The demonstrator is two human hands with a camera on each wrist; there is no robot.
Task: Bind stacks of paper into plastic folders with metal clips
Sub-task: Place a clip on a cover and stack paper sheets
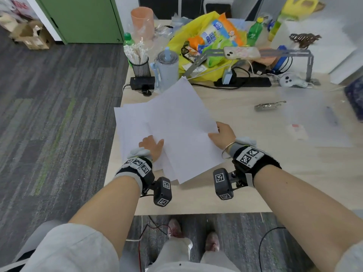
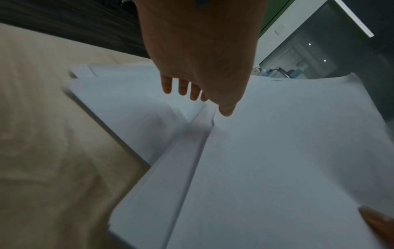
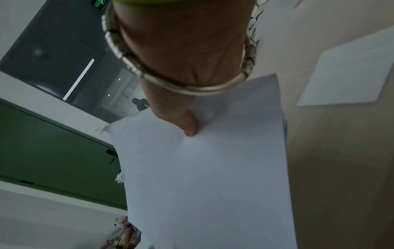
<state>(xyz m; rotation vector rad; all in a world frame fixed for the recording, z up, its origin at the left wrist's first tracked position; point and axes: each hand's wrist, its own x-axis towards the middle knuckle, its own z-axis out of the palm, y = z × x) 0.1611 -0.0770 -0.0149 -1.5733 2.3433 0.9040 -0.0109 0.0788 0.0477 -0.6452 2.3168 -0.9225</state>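
Several white sheets point(image 1: 182, 118) are lifted at a slant above a flat paper stack point(image 1: 133, 130) at the table's left edge. My right hand point(image 1: 218, 132) pinches the right edge of the lifted sheets, thumb point(image 3: 189, 128) on top and the other fingers hidden beneath. My left hand point(image 1: 152, 146) reaches under their left edge; its fingers point(image 2: 181, 87) are straight above the lower stack point(image 2: 132, 101), and its thumb point(image 2: 226, 109) touches the lifted sheets' edge. A metal clip point(image 1: 270, 106) lies to the right. A pale translucent folder point(image 1: 314, 118) lies at the far right.
The back of the table point(image 1: 245, 189) is crowded: a mesh cup of straws point(image 1: 140, 63), a grey tumbler point(image 1: 168, 67), a yellow snack bag point(image 1: 208, 40), a phone on a metal stand point(image 1: 241, 53), a power strip point(image 1: 243, 82). The table's left edge drops to carpet point(image 1: 59, 114).
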